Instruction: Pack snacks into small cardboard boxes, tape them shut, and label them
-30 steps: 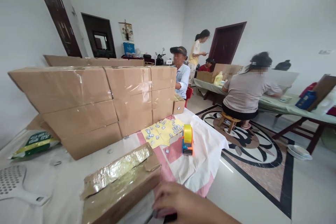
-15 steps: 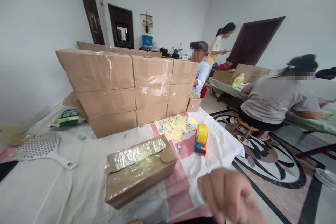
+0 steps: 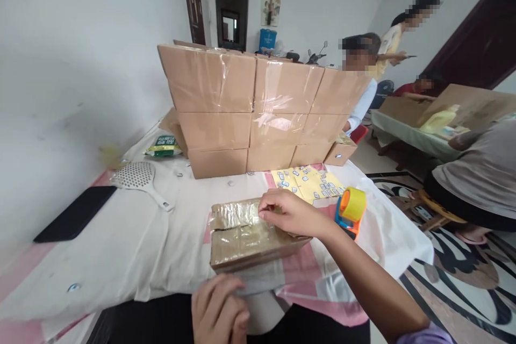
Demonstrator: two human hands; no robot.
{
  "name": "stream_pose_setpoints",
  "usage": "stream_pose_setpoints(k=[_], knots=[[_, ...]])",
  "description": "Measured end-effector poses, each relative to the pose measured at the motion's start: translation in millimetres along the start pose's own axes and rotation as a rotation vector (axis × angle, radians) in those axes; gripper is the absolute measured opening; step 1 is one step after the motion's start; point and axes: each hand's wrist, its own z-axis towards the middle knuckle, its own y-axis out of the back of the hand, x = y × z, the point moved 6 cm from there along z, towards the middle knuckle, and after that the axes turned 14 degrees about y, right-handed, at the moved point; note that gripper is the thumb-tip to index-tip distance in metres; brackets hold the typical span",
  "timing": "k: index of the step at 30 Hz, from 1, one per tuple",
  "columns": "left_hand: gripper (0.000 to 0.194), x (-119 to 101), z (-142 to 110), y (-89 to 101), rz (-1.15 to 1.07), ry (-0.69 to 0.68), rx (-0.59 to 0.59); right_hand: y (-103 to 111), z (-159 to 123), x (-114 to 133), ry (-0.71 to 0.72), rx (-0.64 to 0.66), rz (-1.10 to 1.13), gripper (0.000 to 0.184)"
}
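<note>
A small brown cardboard box [image 3: 242,251], its top covered with shiny clear tape, lies on the cloth before me. Over the right part of its top is my right hand [image 3: 288,210], thumb and fingers closed in a pinch; whatever may be between them is too small to make out. Below the box, at the table's near edge, my left hand [image 3: 220,309] has its fingers curled and slightly blurred, their inside hidden. Right of the box stands a tape dispenser [image 3: 350,212] with a yellow roll. Behind my right hand lies a yellow sheet [image 3: 306,183] bearing small pale labels.
Stacked, taped cartons [image 3: 250,113] form a wall at the back. On the left are a white perforated scoop [image 3: 139,177], a dark flat phone-like slab [image 3: 76,214] and a green packet [image 3: 163,145]. A seated co-worker [image 3: 479,172] is at the right; others are farther back.
My right hand has moved left from the table's right side onto the box top. My left hand has risen into view. The camera has turned right, shifting the scene left-to-right unevenly.
</note>
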Motion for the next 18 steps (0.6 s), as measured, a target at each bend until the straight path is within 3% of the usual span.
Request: stream_pose_setpoints(k=[3, 6, 12, 18], knots=[[0.023, -21.7, 25.7, -8.5, 0.178, -0.142, -0.026, -2.1, 0.9, -0.6, 0.000, 0.010, -0.069, 0.013], [0.028, -33.6, 41.7, -26.9, 0.187, -0.113, 0.047, -4.4, 1.7, -4.7, -0.012, -0.015, -0.145, 0.015], [0.024, -38.0, 36.1, -36.5, 0.167, -0.016, 0.022, -13.6, 1.6, -8.5, -0.011, -0.048, -0.242, 0.019], [0.025, -37.3, 34.2, -34.8, 0.184, -0.001, 0.068, -17.1, -1.0, -14.0, -0.126, -0.041, -0.322, 0.010]])
